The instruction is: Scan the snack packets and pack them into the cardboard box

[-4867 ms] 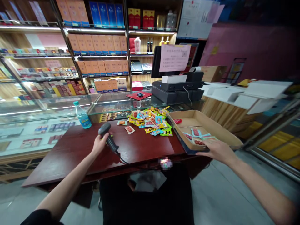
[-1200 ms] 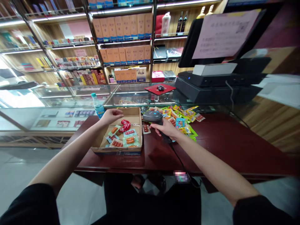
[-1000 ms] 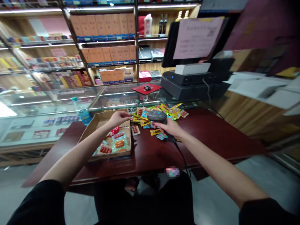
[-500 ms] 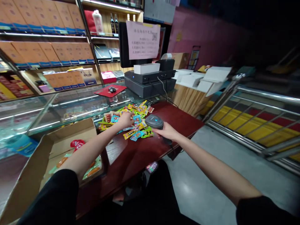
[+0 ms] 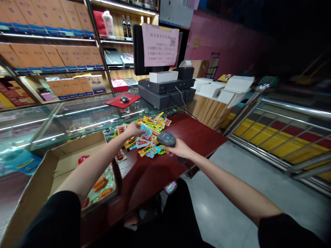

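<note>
Small snack packets in yellow, blue, green and red lie heaped on the dark red tabletop. Over the heap's left side, my left hand pinches a blue packet between its fingers. My right hand is wrapped round the handle of a dark grey barcode scanner, whose head shows a small blue light and sits at the right edge of the heap. An open cardboard box to the left holds packaged sausages, partly hidden by my left forearm.
Behind the heap stand a monitor and a black cash drawer. A mouse rests on a red pad. The glass counter runs to the left, with a blue packet near the box. Metal railing is at the right.
My left hand has moved slightly left and now has a blue packet lifted in its fingers. The scanner in my right hand has shifted a little left and down.
</note>
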`<state>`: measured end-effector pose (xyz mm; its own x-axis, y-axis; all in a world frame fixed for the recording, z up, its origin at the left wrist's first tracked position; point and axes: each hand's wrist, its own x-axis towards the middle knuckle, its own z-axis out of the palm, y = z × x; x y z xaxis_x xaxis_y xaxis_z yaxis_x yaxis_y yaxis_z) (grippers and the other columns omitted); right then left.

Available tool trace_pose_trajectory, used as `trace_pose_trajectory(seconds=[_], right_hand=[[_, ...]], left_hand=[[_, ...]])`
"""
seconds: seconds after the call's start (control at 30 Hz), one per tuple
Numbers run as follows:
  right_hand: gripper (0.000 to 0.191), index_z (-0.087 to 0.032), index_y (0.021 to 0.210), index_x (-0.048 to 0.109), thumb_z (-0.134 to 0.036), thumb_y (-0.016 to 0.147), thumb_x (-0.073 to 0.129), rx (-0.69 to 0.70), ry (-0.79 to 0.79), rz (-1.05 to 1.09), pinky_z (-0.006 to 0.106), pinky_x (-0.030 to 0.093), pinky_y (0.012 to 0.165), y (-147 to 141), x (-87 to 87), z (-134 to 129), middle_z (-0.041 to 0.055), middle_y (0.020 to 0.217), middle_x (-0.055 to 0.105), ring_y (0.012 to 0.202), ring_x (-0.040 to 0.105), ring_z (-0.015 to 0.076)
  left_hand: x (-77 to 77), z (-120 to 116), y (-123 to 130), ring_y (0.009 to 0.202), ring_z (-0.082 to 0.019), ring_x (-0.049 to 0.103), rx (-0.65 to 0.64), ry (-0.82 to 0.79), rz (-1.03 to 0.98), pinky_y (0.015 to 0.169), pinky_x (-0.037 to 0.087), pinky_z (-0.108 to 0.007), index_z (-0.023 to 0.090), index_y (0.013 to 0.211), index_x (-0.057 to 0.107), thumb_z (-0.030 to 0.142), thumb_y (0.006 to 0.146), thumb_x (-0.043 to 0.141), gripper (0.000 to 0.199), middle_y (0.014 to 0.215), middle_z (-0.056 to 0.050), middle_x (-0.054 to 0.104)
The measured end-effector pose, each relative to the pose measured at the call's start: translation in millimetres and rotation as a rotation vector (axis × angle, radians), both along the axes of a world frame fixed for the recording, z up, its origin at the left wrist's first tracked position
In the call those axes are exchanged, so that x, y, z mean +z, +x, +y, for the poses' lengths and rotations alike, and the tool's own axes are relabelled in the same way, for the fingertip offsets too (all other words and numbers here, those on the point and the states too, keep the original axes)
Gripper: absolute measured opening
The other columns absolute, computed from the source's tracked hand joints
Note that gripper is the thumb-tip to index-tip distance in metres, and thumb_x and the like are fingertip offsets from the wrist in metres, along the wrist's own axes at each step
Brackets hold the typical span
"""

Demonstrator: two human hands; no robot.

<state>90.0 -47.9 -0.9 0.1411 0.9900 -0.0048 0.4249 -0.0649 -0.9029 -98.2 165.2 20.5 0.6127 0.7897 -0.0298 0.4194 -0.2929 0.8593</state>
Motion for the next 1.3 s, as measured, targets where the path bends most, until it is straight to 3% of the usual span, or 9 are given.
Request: trace_pose_trajectory(seconds=[0.1, 0.17, 0.23, 0.3, 0.4, 0.77, 1.0, 1.1, 1.3], right_hand=[[0.043, -0.019, 0.114, 0.063, -0.033, 0.074, 0.072, 0.061, 0.081, -0.054, 0.027, 0.054, 0.049, -11, 9.8, 7, 0.0049, 0.083, 0.074, 0.061, 0.069, 0.0198], [0.041, -0.018, 0.112, 0.064, -0.032, 0.075, 0.071, 0.081, 0.114, -0.107, 0.03, 0.055, 0.053, -21, 18.8, 11, 0.0044, 0.077, 0.073, 0.06, 0.069, 0.0212], [0.039, -0.018, 0.11, 0.066, -0.031, 0.074, 0.072, 0.095, 0.169, -0.153, 0.035, 0.057, 0.064, -33, 27.6, 14, 0.0051, 0.077, 0.074, 0.067, 0.071, 0.0241], [0.039, -0.018, 0.11, 0.068, -0.027, 0.072, 0.072, 0.113, 0.262, -0.165, 0.04, 0.055, 0.082, -45, 34.4, 18, 0.0072, 0.094, 0.075, 0.089, 0.07, 0.0278], [0.04, -0.02, 0.112, 0.069, -0.022, 0.072, 0.07, 0.151, 0.336, -0.165, 0.042, 0.048, 0.097, -59, 39.2, 24, 0.0059, 0.111, 0.071, 0.109, 0.064, 0.0291], [0.041, -0.017, 0.112, 0.068, -0.024, 0.072, 0.07, 0.013, 0.327, -0.309, 0.036, 0.052, 0.089, -60, 37.0, 30, 0.0085, 0.104, 0.074, 0.102, 0.067, 0.0283], [0.038, -0.02, 0.112, 0.069, -0.024, 0.074, 0.067, 0.127, 0.356, -0.301, 0.036, 0.052, 0.09, -66, 38.9, 38, 0.0046, 0.107, 0.073, 0.101, 0.067, 0.0257], [0.035, -0.019, 0.109, 0.069, -0.025, 0.075, 0.068, 0.183, 0.353, -0.293, 0.037, 0.052, 0.089, -72, 40.6, 47, 0.0048, 0.105, 0.073, 0.1, 0.067, 0.0254], [0.042, -0.02, 0.115, 0.066, -0.022, 0.074, 0.068, 0.259, 0.376, -0.214, 0.037, 0.049, 0.094, -83, 38.8, 65, 0.0052, 0.111, 0.071, 0.104, 0.066, 0.0234]], left_hand=[[12.9, -2, -44, 0.064, -0.017, 0.064, 0.086, -0.216, -0.231, 0.062, 0.053, -0.03, 0.016, 0.078, 0.065, 0.033, 0.045, 0.087, 0.043, 0.068, -0.001, 0.067], [17.0, -5, -67, 0.068, -0.018, 0.066, 0.123, -0.297, -0.303, 0.062, 0.054, -0.031, 0.017, 0.085, 0.066, 0.036, 0.042, 0.09, 0.053, 0.075, -0.003, 0.069], [17.9, -8, -83, 0.068, -0.018, 0.066, 0.144, -0.32, -0.302, 0.06, 0.053, -0.029, 0.017, 0.086, 0.067, 0.039, 0.04, 0.09, 0.056, 0.078, -0.004, 0.07], [17.4, -8, -92, 0.063, -0.016, 0.065, 0.169, -0.289, -0.262, 0.057, 0.051, -0.026, 0.016, 0.084, 0.068, 0.04, 0.041, 0.09, 0.054, 0.076, -0.005, 0.071], [17.2, -7, -96, 0.058, -0.013, 0.062, 0.191, -0.25, -0.217, 0.053, 0.047, -0.024, 0.015, 0.081, 0.069, 0.04, 0.042, 0.089, 0.05, 0.072, -0.004, 0.07], [17.4, -12, -88, 0.055, -0.011, 0.059, 0.145, -0.253, -0.206, 0.049, 0.044, -0.021, 0.015, 0.075, 0.068, 0.03, 0.041, 0.089, 0.043, 0.066, 0.0, 0.068], [30.9, -16, -99, 0.056, -0.011, 0.058, 0.149, -0.217, -0.144, 0.049, 0.044, -0.021, 0.014, 0.081, 0.066, 0.037, 0.041, 0.09, 0.051, 0.069, -0.001, 0.069], [44.5, -14, -134, 0.059, -0.012, 0.06, 0.18, -0.175, -0.084, 0.052, 0.045, -0.022, 0.014, 0.08, 0.065, 0.041, 0.041, 0.09, 0.054, 0.07, -0.002, 0.069], [74.9, -21, -245, 0.064, -0.013, 0.058, 0.346, -0.059, 0.12, 0.057, 0.047, -0.024, 0.013, 0.087, 0.067, 0.047, 0.055, 0.083, 0.05, 0.072, -0.002, 0.067]])
